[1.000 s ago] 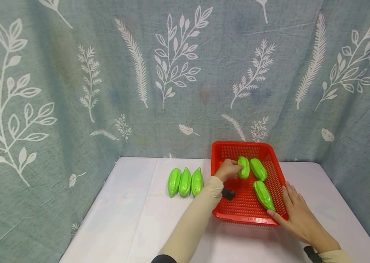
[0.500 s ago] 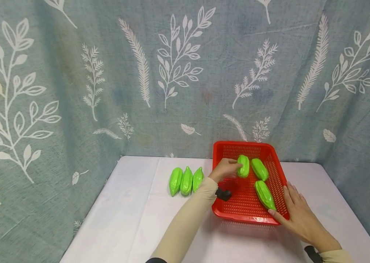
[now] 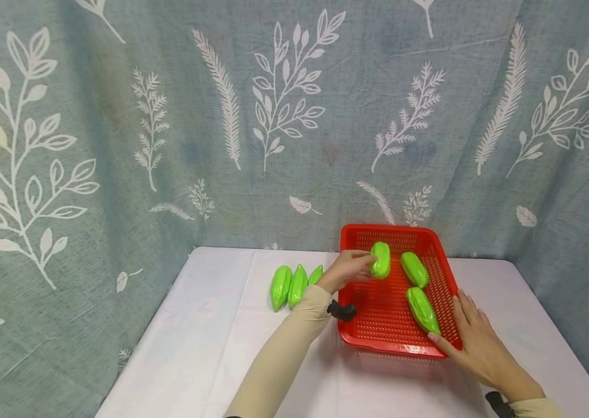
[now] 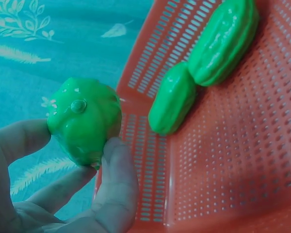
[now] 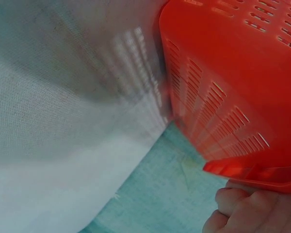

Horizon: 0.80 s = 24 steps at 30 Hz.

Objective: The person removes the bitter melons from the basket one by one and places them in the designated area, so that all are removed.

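Note:
My left hand [image 3: 348, 270] pinches a bright green, ridged toy vegetable [image 3: 380, 260] above the left side of the red basket [image 3: 391, 348]. In the left wrist view, thumb and fingers hold this vegetable [image 4: 85, 121] with its knobbed end toward the camera. Inside the basket lie two similar green vegetables, one farther back [image 3: 414, 269] and one nearer the front [image 3: 423, 310]. At the basket's front right corner rests my right hand [image 3: 485, 348], its fingers straight along the outer side and its thumb at the rim. The right wrist view shows only part of that hand [image 5: 259, 213], beside the rim.
Left of the basket, three more green vegetables lie side by side on the white table [image 3: 179, 348]; my left arm partly covers the rightmost one [image 3: 315, 275]. A grey-green curtain [image 3: 294, 191] with white leaf prints hangs behind and beside the table.
My left hand has moved left and slightly up with the green vegetable, away from the other two in the basket. My right hand stays at the basket's corner.

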Tool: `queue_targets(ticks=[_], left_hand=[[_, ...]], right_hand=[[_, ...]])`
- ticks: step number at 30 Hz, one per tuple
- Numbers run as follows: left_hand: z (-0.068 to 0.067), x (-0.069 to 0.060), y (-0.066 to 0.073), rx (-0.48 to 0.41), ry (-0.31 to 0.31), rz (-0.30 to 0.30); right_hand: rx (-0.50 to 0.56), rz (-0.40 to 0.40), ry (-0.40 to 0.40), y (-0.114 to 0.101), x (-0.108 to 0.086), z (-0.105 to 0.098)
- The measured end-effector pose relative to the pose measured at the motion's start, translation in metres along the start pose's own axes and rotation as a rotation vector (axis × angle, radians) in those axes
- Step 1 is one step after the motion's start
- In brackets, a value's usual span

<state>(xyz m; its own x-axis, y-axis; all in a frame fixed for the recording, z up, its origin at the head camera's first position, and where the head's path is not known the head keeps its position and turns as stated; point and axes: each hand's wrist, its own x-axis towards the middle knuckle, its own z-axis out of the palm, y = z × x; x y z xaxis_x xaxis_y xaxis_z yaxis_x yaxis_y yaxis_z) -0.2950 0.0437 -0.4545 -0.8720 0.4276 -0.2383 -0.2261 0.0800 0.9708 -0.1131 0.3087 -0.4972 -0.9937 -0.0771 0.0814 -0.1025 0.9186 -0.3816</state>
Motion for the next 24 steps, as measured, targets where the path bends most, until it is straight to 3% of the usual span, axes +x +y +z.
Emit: queue_targets(ticks=[16, 24], left_hand=[[-0.036, -0.019, -0.004, -0.004, 0.003, 0.056], [-0.053, -0.037, -0.002, -0.048, 0.070, 0.098]], right_hand=[[-0.004, 0.022, -0.024, -0.002, 0.001, 0.000], [0.003, 0.030, -0.033, -0.002, 0.002, -0.002]])
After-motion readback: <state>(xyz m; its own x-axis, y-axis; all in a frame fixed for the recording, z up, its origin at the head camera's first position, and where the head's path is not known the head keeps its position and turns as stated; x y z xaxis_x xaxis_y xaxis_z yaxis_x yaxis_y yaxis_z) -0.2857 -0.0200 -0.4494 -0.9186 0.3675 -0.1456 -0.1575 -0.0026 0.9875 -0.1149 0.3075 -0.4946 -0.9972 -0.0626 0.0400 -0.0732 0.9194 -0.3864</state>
